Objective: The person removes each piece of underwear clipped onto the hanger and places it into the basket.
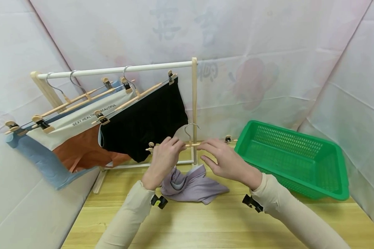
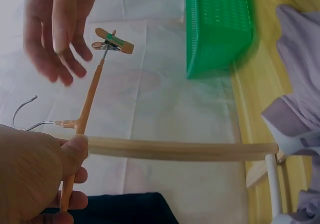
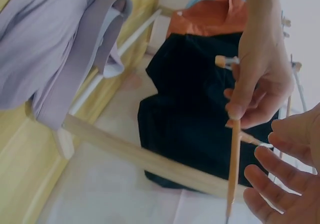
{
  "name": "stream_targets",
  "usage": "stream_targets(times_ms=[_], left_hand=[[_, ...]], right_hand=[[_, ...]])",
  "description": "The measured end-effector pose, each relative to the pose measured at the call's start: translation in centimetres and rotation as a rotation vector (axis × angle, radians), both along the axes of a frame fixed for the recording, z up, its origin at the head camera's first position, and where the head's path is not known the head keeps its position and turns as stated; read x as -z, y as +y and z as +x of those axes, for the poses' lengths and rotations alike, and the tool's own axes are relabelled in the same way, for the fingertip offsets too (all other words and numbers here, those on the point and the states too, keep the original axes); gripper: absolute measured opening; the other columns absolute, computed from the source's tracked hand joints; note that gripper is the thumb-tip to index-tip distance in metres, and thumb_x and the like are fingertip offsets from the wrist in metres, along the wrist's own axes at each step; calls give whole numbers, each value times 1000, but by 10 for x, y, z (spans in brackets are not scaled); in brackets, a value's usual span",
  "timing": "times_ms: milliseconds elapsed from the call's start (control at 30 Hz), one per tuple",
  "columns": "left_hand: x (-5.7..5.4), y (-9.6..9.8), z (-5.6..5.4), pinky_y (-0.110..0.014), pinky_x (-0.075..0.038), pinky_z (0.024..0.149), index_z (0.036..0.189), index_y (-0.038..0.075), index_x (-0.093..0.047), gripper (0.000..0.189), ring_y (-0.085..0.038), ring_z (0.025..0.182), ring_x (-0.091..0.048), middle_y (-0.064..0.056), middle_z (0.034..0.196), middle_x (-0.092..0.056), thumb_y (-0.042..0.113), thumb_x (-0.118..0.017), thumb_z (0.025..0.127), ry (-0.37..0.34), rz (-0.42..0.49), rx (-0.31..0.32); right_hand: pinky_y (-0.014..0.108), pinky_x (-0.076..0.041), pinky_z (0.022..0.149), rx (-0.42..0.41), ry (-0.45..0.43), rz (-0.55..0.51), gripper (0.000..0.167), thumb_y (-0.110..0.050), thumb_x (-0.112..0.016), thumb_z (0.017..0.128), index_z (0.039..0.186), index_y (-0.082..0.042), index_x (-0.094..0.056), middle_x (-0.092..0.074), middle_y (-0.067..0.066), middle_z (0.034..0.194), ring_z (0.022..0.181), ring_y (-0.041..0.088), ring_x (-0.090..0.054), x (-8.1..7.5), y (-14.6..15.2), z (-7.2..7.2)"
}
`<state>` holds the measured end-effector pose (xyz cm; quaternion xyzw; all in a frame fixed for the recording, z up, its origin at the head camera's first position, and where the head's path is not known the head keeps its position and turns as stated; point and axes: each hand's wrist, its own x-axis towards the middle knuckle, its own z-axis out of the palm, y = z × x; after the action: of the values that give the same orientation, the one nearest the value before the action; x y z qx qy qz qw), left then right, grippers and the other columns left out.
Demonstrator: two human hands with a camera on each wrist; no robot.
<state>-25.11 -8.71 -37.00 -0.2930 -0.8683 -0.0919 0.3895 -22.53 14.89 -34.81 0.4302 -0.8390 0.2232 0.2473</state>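
My left hand [image 1: 165, 157] grips the wooden bar of a clip hanger [image 2: 91, 98], thumb and fingers curled round it. A metal hook rises from the hanger's middle, and a wooden clip [image 2: 114, 41] sits at its far end. Close beside the bar is my right hand [image 1: 225, 162]; its loosely spread fingers [image 3: 280, 171] hold nothing in the right wrist view. Below both hands a lavender garment [image 1: 199, 188] lies crumpled on the wooden table [image 1: 202, 224], its waistband toward the rack.
At the left stands a clothes rack [image 1: 156, 66] with a white rail. From it hang black shorts [image 1: 146, 117], an orange garment [image 1: 81, 148], a white lettered one and a light blue one [image 1: 43, 162] on clip hangers. A green plastic basket [image 1: 294, 178] is at the right.
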Motion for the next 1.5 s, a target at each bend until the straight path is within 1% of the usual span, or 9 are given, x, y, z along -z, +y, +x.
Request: stream_targets(times_ms=[200,367,500,633,867,1000,1100,1267,1500], left_hand=[[1,-12,-1,-31,-51,48,92,15,-75,9,-18,73,-65,2,86,-72,21,-69,96,-8,11,-23],[1,-20,-1,-32,-48,46,91,15,-74,7,-19,70,-62,2,81,-68,21,-71,94,12,27,-43],[2,-24,1,-31,-45,43,94,15,-76,7,-18,67,-60,1,81,-70,21,-72,93,3,34,-52],[4,-29,4,-30,-44,43,95,15,-76,7,-18,67,-59,1,83,-71,20,-72,94,-13,44,-55],[4,-33,5,-30,-44,43,94,13,-75,8,-19,67,-59,-1,84,-70,19,-69,96,-17,44,-38],[5,-37,5,-29,-43,43,94,14,-75,8,-18,67,-60,0,84,-71,19,-70,95,-23,36,-50],[6,-38,4,-28,-43,43,94,14,-76,8,-18,67,-60,0,84,-71,19,-70,95,-26,37,-54],[7,-41,4,-29,-42,43,95,13,-77,7,-18,66,-59,0,83,-71,18,-71,94,-15,52,-48],[7,-43,3,-28,-42,43,96,13,-77,8,-18,67,-59,0,84,-72,19,-71,95,-27,52,-48]], right_hand=[[41,-56,94,-45,22,40,25,-11,-74,90,115,-11,-71,-71,2,113,110,21,-67,10,-9,9],[35,-58,88,-52,-29,83,25,-12,-74,90,114,-11,-70,-72,1,111,103,17,-69,23,-16,10],[34,-59,82,-36,-107,132,28,-11,-74,88,116,-10,-69,-71,2,112,97,16,-70,36,-23,10],[34,-59,79,-13,-191,177,30,-14,-72,90,120,-10,-68,-70,3,115,94,16,-70,49,-29,7],[28,-55,71,17,-386,220,37,-18,-69,94,129,-8,-63,-68,10,121,84,17,-70,71,-36,-3],[28,-53,73,14,-450,265,43,-21,-70,95,134,-8,-60,-66,12,127,84,16,-67,83,-42,-8],[33,-55,82,13,-496,309,50,-27,-71,95,139,-11,-56,-63,12,133,93,15,-66,90,-46,-9],[42,-56,93,22,-584,377,63,-32,-72,93,148,-15,-48,-57,13,143,114,24,-65,100,-48,-8],[46,-55,99,33,-626,443,76,-38,-74,92,157,-19,-38,-50,14,153,124,31,-63,115,-52,-9]])
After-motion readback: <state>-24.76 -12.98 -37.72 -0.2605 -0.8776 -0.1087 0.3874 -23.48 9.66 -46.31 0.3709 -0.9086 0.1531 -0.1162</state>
